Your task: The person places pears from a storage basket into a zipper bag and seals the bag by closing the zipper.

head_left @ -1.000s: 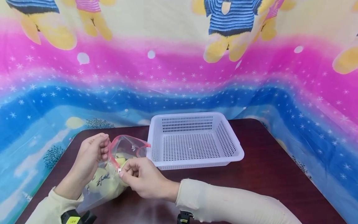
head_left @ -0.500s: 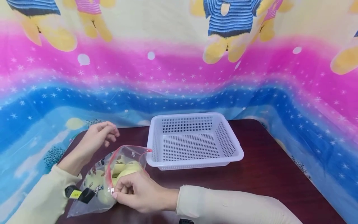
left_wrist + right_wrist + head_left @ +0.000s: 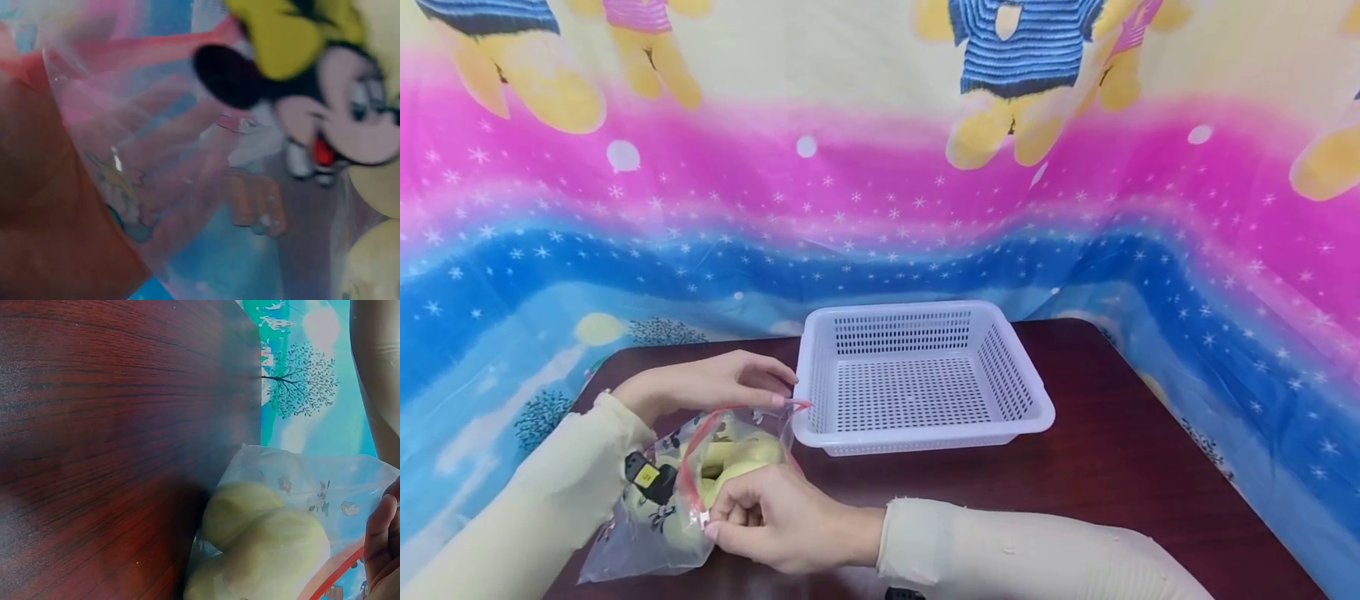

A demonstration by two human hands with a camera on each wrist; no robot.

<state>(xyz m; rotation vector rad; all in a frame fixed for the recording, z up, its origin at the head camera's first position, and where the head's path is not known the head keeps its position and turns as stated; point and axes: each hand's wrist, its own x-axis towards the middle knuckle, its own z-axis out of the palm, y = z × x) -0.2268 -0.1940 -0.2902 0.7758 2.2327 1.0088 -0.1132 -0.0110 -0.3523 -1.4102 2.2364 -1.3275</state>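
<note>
A clear zip bag [image 3: 651, 542] with red zip edging and cartoon prints lies on the table at the left. Several pale yellow, rounded, fruit-like things [image 3: 275, 550] are inside; their exact kind is unclear. My right hand [image 3: 793, 521] pinches the white slider [image 3: 703, 518] at the near end of the bag's open mouth. At the far end, my left hand [image 3: 715, 383] reaches over the bag with fingers extended, its thumb close to the red edge. Through the film in the left wrist view, its fingers [image 3: 181, 169] look straight; whether they touch the bag is unclear.
A white perforated plastic basket [image 3: 917, 433] stands just right of the bag, with the bag's far red corner close to its left rim. The dark wooden table [image 3: 1075, 500] ends at a printed cloth backdrop [image 3: 880, 208] behind and on both sides.
My left hand left the near part of the red edge, lifted, then moved right to the mouth's far corner. My right hand drew the slider nearer and slightly left; the mouth now gapes wider.
</note>
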